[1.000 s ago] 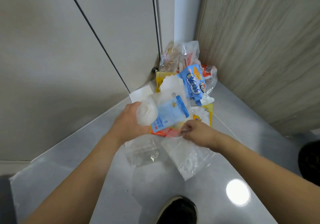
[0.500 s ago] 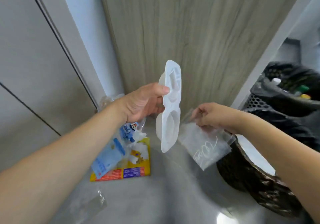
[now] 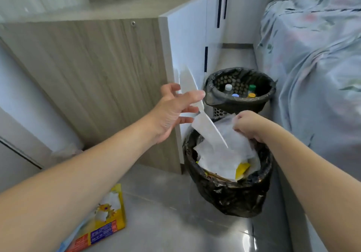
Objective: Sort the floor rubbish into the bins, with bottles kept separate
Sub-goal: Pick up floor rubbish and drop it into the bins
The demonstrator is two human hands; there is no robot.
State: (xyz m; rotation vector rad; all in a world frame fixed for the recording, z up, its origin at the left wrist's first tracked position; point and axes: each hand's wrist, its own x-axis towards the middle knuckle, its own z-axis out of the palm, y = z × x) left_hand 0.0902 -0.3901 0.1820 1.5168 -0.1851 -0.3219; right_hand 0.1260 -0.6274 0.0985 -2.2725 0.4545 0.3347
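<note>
My left hand (image 3: 172, 111) hovers left of the near bin (image 3: 230, 195), fingers spread and straight. A white plastic tray (image 3: 207, 126) slants down past those fingertips, its lower tip over the bin's paper rubbish. My right hand (image 3: 248, 124) is above the bin's rim and pinches a clear plastic bag (image 3: 232, 142) that hangs into the bin. This near bin has a black liner and holds white paper and yellow scraps. Behind it, the far bin (image 3: 214, 91), also black-lined, holds capped bottles (image 3: 228, 87).
A yellow snack packet (image 3: 109, 218) lies on the grey floor at lower left. A wood-grain cabinet (image 3: 97, 76) stands left of the bins. A bed with a floral sheet (image 3: 312, 76) closes the right side, leaving a narrow floor strip.
I have turned from the rubbish pile in the corner to the bins. Both hands carried their items over the near bin, and my left hand's fingers have opened from the tray.
</note>
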